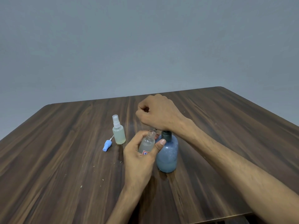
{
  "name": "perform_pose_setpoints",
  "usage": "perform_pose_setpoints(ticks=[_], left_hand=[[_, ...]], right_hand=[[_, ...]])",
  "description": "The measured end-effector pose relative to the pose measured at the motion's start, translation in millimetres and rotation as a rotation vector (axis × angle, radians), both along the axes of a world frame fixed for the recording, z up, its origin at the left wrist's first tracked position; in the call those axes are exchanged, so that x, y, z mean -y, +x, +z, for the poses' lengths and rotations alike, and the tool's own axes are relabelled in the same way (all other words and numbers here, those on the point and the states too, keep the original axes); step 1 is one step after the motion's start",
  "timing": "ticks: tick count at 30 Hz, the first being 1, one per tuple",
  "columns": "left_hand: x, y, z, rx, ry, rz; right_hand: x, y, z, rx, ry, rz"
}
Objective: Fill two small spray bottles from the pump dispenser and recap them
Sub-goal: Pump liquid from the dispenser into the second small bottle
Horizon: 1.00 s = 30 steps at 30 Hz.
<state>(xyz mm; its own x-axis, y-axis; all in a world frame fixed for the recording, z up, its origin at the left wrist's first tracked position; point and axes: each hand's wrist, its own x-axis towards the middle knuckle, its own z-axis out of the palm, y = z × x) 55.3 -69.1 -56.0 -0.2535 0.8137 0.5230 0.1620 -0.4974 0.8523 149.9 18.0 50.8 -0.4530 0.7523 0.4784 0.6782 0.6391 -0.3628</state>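
Near the table [64,159] centre, left hand [139,160] grips the open bottle [148,143]; right hand [159,113], fisted, presses the dispenser [167,154]: keep neck under spout.

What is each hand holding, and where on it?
The left hand grips the open spray bottle round its body. The right hand holds nothing; its fist presses the pump dispenser top.
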Motion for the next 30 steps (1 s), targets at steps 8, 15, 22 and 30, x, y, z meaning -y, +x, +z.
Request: perform_pose_setpoints(ticks=[8, 15, 22, 30], left_hand=[[-1.1, -0.1, 0.2, -0.001, -0.002, -0.002], [1.0, 0.7, 0.4, 0.022, -0.008, 0.002], [-0.9, 0.0, -0.3, 0.014, -0.009, -0.011], [-0.2, 0.9, 0.0, 0.026, -0.011, -0.003]], right_hand=[[-3.1, 1.0, 1.5, -0.001, -0.007, 0.011], [-1.3, 2.3, 4.3, 0.001, 0.018, 0.007], [-1.6, 0.4, -0.5, 0.015, -0.001, 0.000], [-3.2, 1.3, 2.9, -0.005, 0.013, 0.008]])
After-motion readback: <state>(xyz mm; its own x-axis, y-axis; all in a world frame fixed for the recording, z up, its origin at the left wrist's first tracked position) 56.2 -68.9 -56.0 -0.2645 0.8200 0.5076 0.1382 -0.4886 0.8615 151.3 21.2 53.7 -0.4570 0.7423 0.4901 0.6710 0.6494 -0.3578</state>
